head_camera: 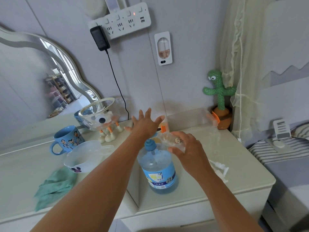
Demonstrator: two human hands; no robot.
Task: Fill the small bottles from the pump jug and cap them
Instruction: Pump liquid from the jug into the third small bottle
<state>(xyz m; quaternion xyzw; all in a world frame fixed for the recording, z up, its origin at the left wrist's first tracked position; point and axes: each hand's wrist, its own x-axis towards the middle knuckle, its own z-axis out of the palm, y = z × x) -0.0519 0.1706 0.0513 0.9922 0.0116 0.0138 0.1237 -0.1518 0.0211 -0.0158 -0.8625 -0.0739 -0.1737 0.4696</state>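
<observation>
Holding 1 small clear bottle (172, 141) at a tilt beside the blue pump head (150, 145) of the jug (158, 169), a person works at a pale countertop (234, 178). The right hand (189, 152) has its fingers curled round the bottle, which sits just right of the pump and above the jug's shoulder. Blur hides whether its mouth is under the spout. The left hand (147, 123) is spread wide with straight fingers and holds nothing, reaching past the jug toward a clear box with orange clips (214, 118). The jug, holding blue liquid, stands near the counter's front edge. A white pump cap (219, 167) lies on the counter near the right wrist.

The step in hand appears to be filling. To do it well, the bottle should come upright with its mouth squarely under the spout. The free left hand should then press the pump straight down in short strokes, so the jug does not tip and the narrow neck does not overflow. The white cap lies within easy reach for closing.
</observation>
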